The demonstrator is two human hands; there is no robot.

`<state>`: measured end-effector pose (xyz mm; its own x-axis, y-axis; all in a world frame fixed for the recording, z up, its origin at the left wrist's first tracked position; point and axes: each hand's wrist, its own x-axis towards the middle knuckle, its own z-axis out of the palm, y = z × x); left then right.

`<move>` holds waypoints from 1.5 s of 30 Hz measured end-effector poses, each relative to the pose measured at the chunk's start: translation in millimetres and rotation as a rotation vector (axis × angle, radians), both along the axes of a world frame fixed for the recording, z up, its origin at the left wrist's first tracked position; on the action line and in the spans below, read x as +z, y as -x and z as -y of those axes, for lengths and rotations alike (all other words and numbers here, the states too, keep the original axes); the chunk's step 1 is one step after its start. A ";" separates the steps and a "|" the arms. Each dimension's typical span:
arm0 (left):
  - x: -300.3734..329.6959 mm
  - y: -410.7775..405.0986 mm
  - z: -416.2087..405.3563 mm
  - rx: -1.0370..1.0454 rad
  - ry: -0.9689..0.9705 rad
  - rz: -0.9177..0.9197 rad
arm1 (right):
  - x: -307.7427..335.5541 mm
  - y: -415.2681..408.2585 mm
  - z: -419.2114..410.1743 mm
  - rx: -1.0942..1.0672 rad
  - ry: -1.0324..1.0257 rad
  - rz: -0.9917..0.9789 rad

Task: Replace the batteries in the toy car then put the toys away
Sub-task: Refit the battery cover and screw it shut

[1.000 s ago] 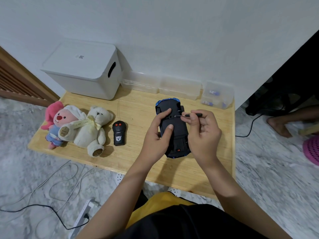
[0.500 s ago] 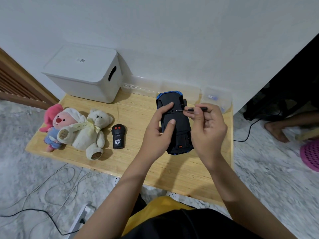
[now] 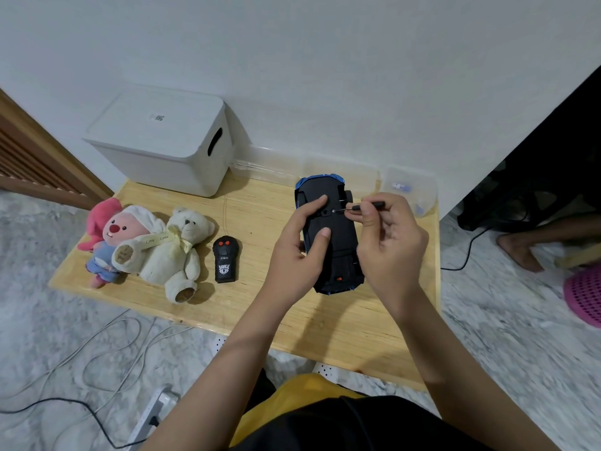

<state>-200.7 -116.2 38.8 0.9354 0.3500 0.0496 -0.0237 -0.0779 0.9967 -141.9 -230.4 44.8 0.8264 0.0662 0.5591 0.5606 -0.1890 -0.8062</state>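
Note:
A blue toy car [image 3: 338, 236] is held upside down above the wooden table [image 3: 260, 219], black underside facing me. My left hand [image 3: 297, 252] grips its left side, thumb and forefinger pressed on the underside. My right hand [image 3: 390, 242] pinches a small black screwdriver [image 3: 361, 207] whose tip touches a screw near the car's front. A black remote control [image 3: 225, 259] with two red buttons lies left of the car. Further left lie a cream teddy bear [image 3: 177, 252] and a pink plush toy [image 3: 110, 239].
A white lidded storage box [image 3: 162, 141] stands at the table's back left. Clear plastic containers [image 3: 409, 190] line the wall behind the car. Cables and a power strip [image 3: 153, 411] lie on the marble floor. Another person's foot [image 3: 520, 249] and a pink basket [image 3: 583, 294] are at right.
The car and both hands have stayed almost in place, with the screwdriver tip kept on the screw. The view has shifted slightly.

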 end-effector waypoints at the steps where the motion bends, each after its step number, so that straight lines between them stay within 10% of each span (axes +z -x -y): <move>1: -0.6 0.8 -0.4 0.001 -0.005 -0.002 | 2.1 -1.8 0.6 0.005 0.067 0.041; 45: 7.8 9.6 6.1 -0.019 0.087 -0.019 | 43.2 -20.5 6.8 0.244 0.002 0.026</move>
